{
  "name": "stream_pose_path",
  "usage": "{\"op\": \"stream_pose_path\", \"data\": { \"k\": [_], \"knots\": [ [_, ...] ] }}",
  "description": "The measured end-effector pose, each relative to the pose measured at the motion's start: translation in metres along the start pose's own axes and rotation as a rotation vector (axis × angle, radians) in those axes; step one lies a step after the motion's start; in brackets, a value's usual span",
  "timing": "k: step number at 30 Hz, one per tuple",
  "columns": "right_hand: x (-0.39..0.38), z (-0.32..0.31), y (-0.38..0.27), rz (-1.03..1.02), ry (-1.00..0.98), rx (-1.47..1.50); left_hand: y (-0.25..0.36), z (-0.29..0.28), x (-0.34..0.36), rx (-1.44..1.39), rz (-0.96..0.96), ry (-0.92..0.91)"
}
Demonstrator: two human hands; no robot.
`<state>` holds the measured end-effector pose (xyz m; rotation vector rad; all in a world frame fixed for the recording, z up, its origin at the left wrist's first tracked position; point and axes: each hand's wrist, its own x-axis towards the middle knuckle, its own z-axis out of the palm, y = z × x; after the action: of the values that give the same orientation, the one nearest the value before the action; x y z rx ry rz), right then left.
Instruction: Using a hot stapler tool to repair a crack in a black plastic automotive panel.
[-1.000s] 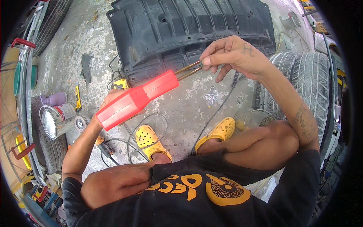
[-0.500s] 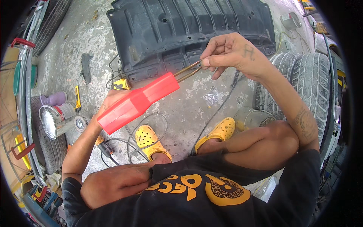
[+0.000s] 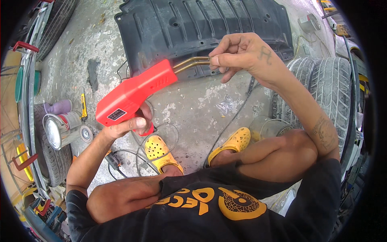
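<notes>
A red plastic hot stapler gun [image 3: 137, 92] is held up in front of me, its body slanting up to the right. My left hand [image 3: 130, 126] is closed round its handle from below, the thumb lying along the underside. Two bent brass prongs [image 3: 188, 63] reach out of its nose to the right. My right hand [image 3: 244, 54] pinches the prong ends between thumb and finger, the other fingers loosely curled. Whether a small staple sits at those tips is hidden by the fingers. Beyond, a ribbed black plastic car undertray [image 3: 157, 34] lies on the floor.
Worn tyres [image 3: 332, 90] stand at the right. Paint cans [image 3: 52, 131], a purple bottle [image 3: 60, 107] and a yellow cutter knife [image 3: 83, 105] lie at the left. Cables [image 3: 238, 109] cross the concrete floor near my yellow clogs [image 3: 159, 151]. A corded tool [image 3: 114, 160] lies by my left knee.
The stapler gun has rolled and shifted a little left and up, showing its labelled side and my left thumb. Its prongs now run nearly level; my right hand stays pinched at their ends.
</notes>
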<state>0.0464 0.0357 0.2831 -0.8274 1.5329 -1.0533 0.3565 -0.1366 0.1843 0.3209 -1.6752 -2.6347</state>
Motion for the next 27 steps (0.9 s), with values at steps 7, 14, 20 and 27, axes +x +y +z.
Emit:
{"op": "stream_pose_path", "data": {
  "k": [7,14,20,27],
  "knots": [
    [-0.004,0.008,-0.007,0.007,-0.007,0.116,-0.006,0.005,0.002,-0.245,0.041,-0.08],
    [-0.005,0.004,-0.013,0.067,-0.082,0.247,0.02,-0.01,0.001,0.248,0.051,-0.073],
    [-0.006,0.006,-0.017,0.144,-0.14,0.307,0.033,-0.022,-0.002,0.682,0.194,-0.069],
    [-0.01,0.007,-0.028,0.126,-0.199,0.352,0.03,-0.032,-0.017,0.653,0.058,-0.047]
  ]
}}
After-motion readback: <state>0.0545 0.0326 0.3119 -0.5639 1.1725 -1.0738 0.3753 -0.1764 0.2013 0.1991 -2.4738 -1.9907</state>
